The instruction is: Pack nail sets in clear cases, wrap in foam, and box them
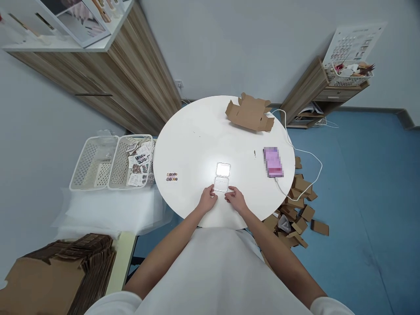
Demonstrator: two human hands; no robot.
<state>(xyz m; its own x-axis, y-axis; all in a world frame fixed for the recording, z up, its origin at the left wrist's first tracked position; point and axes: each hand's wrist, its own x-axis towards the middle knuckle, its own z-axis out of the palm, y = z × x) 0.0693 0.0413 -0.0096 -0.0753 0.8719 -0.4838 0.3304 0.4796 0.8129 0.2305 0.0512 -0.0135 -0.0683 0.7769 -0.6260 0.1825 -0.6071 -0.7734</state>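
Note:
A small clear plastic case (222, 183) lies on the white round table with its lid (223, 169) folded back, away from me. My left hand (208, 199) has its fingertips closed at the near left corner of the case. At the near right corner, my right hand (236, 200) grips in the same way, fingers curled. No loose piece can be made out inside the case. Off to the left lies a card of press-on nails (172, 176) in two rows of purple, brown and yellow tones.
An unfolded cardboard box (251, 113) rests at the table's far side. A phone (273, 162) with a white cable (306, 152) lies on the right. White baskets (92, 164) stand left, one holding nail cards. Folded cardboard (49, 280) is stacked at lower left; small boxes (320, 227) litter the floor.

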